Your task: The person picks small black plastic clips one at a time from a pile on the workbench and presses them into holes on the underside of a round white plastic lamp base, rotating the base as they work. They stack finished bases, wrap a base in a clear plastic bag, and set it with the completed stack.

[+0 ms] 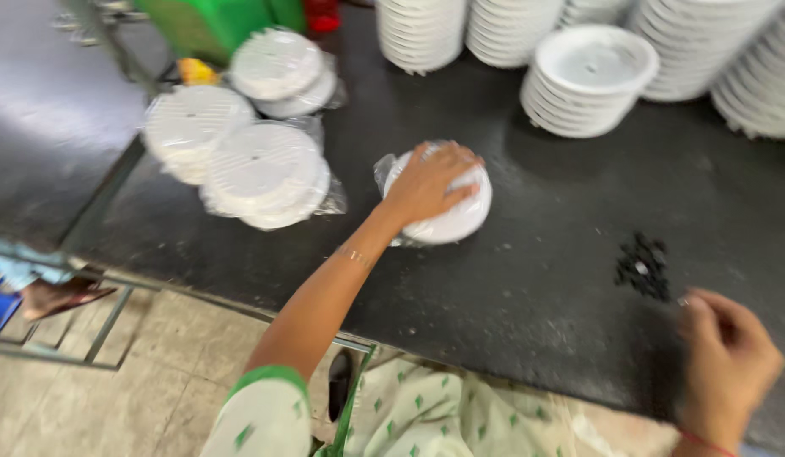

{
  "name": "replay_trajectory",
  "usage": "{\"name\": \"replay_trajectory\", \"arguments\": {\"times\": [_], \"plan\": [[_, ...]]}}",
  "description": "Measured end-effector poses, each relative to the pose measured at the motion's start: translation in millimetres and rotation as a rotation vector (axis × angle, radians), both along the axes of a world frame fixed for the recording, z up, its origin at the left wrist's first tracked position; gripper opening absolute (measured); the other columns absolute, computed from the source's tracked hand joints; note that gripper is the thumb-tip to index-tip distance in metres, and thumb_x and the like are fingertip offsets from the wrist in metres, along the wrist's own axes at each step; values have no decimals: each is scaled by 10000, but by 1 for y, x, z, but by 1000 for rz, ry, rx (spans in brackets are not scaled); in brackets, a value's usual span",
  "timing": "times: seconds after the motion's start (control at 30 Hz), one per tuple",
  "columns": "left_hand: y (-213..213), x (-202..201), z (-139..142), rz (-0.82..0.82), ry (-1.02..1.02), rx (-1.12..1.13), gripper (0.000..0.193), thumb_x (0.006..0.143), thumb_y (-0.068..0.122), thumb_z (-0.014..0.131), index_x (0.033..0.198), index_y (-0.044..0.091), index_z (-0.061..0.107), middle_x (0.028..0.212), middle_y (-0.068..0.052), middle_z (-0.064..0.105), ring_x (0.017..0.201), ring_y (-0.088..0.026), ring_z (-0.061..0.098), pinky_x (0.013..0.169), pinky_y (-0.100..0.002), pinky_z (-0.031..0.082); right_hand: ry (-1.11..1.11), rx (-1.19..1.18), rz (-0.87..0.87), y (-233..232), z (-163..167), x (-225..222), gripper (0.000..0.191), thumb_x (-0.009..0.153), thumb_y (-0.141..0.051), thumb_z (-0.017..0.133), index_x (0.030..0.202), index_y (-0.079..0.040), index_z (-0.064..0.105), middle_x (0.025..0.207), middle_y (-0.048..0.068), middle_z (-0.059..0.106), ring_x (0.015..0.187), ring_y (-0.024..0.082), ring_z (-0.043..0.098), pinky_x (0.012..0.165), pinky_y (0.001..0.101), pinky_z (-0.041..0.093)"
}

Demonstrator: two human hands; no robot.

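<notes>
We see our left hand (428, 179) stretched out to the middle of the frame, palm down and fingers spread flat on top of a wrapped stack of white discs (447, 203). The hand presses or grips the stack from above; the fingers curl over its upper edge, so we take it as clamped on the stack. The stack lies on the dark counter (511, 279), directly under the hand, and being round it has no long axis to speak of. The loose plastic wrap sticks out toward the left of it.

Our right hand (727, 360) sits at the lower right of the frame, well apart from the stack, fingers loosely curled together; blur keeps us from telling whether it pinches anything. Just above and left of it lies a small heap of black bits (642, 264), near the fingertips but not touching them. So the left hand is the one on the stack, and the right is nearer the black bits.

Counting: in the upper left we see three more wrapped packs (249, 135) of the same white discs, overlapping one another at the counter's edge. Along the top of the frame stand unwrapped piles of white plates (589, 80); we count at least five, some cut off by the frame. A green container (215, 21) stands at the top left behind the packs.
</notes>
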State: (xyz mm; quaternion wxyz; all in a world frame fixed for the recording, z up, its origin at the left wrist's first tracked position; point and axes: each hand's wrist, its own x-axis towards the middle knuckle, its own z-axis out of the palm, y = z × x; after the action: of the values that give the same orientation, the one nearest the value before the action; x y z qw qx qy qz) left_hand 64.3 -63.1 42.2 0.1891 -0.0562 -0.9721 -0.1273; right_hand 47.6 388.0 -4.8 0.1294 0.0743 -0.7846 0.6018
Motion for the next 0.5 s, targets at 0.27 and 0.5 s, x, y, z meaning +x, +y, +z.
{"name": "replay_trajectory", "arguments": {"times": [0.27, 0.5], "plan": [[99, 70, -1, 169, 134, 28, 559, 1003, 423, 583, 1473, 125, 543, 1572, -143, 451, 1457, -409, 385, 1180, -620, 237, -307, -202, 282, -89, 21, 45, 292, 1041, -129, 559, 1237, 56, 672, 1134, 136, 739, 1019, 183, 711, 903, 306, 581], [117, 93, -9, 337, 198, 215, 667, 993, 479, 613, 1494, 54, 501, 1597, -193, 401, 1438, -423, 416, 1154, -547, 346, -421, -317, 422, -154, 14, 37, 432, 1049, -235, 514, 1389, 23, 580, 1353, 149, 651, 1221, 202, 629, 1041, 355, 513]]}}
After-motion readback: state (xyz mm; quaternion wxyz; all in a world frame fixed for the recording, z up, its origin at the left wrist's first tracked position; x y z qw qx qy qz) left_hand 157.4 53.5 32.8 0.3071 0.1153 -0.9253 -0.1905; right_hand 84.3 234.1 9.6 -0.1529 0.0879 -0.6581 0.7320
